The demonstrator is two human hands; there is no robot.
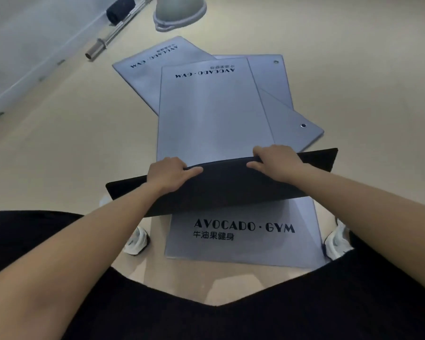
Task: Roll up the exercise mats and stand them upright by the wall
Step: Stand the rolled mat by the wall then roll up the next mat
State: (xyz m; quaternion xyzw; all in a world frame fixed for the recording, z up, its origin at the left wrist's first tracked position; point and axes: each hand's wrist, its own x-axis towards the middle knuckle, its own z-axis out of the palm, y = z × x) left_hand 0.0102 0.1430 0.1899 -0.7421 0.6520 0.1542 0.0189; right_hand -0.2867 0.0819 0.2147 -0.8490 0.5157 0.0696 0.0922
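Both hands are working the mat right now. The left hand (168, 176) and right hand (276, 163) are each curling fingers over the top edge of the black fold (231, 190), thumbs pressing on the near face, a firm grip on either side of centre. That fold is lifting clear of the floor (59, 155) and hanging above the grey mat (243, 244), whose AVOCADO · GYM lettering is showing between two white sneakers (136, 241). It looks like the dark underside of that same mat turned over, though the join is hidden.

Beyond the hands, more grey mats are lying flat in a loose, overlapping stack (206, 114), corners fanning out. Further off, a barbell (108, 38) is lying along the wall (22, 57), with a pale balance dome (179, 11) beside it.
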